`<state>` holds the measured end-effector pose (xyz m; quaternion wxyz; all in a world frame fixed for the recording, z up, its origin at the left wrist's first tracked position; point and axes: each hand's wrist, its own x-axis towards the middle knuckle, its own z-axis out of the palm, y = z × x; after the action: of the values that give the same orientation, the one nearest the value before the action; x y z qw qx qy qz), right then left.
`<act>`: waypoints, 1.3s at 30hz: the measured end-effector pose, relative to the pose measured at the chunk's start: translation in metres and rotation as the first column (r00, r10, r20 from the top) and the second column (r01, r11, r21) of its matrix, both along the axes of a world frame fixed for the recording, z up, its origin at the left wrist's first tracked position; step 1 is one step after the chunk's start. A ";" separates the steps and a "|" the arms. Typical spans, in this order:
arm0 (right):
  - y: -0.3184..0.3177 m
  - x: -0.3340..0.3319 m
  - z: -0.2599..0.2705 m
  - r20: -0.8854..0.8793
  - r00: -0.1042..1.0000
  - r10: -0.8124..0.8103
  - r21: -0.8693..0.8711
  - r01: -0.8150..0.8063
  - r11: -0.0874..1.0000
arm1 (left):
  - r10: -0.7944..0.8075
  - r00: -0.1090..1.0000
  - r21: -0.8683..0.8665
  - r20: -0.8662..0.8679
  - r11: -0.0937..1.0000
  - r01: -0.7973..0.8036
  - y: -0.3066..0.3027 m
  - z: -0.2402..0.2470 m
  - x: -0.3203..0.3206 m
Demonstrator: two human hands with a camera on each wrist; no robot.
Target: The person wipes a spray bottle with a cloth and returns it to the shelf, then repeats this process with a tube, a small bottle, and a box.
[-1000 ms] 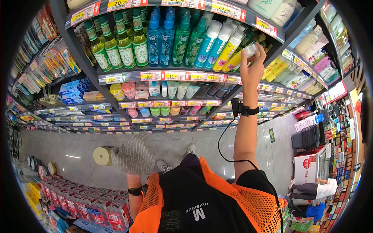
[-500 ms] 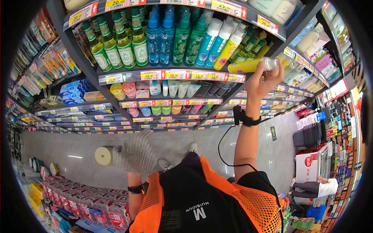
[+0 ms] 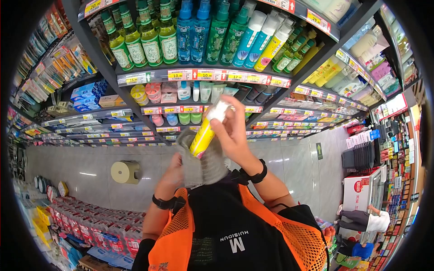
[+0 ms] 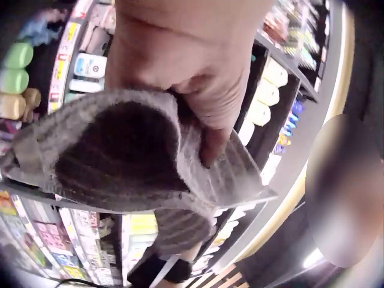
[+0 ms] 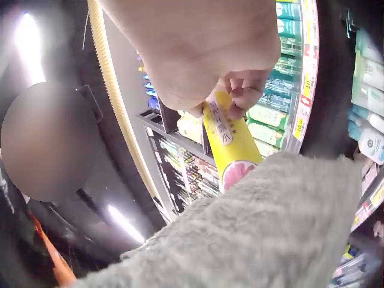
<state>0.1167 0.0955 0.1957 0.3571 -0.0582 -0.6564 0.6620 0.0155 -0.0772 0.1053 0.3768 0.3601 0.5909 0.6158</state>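
My right hand [image 3: 231, 128] pinches the clear cap end of a yellow bottle [image 3: 203, 139], which tilts down in front of a grey striped cloth [image 3: 212, 165]. The cloth's edge is gripped by my left hand [image 3: 173, 174]. In the left wrist view the left hand [image 4: 180, 66] holds the cloth [image 4: 198, 162] with a dark opening facing the camera. The right wrist view has the right hand [image 5: 204, 66] around the top of the bottle [image 5: 231, 147], its lower end partly behind the cloth [image 5: 258, 228].
Ahead, a shelf [image 3: 208, 74] bears rows of green, blue and yellow bottles, with lower shelves beneath. A round cream stool [image 3: 125, 172] stands on the floor at left. Red packages [image 3: 97, 221] lie behind it at lower left; another person [image 3: 366, 220] is at far right.
My right hand has brought the yellow bottle from the shelf down and left to the cloth. The left hand and the cloth have moved up and to the right, away from the stool.
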 end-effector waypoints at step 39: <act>-0.048 0.032 -0.042 0.277 0.957 0.088 0.225 -0.153 0.962 | -0.149 0.989 0.067 -0.022 0.986 0.151 -0.024 -0.003 0.013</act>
<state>0.1483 0.0473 0.1538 0.2295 -0.0613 -0.7768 0.5833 0.0281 -0.1012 0.1023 0.4045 0.4214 0.5438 0.6025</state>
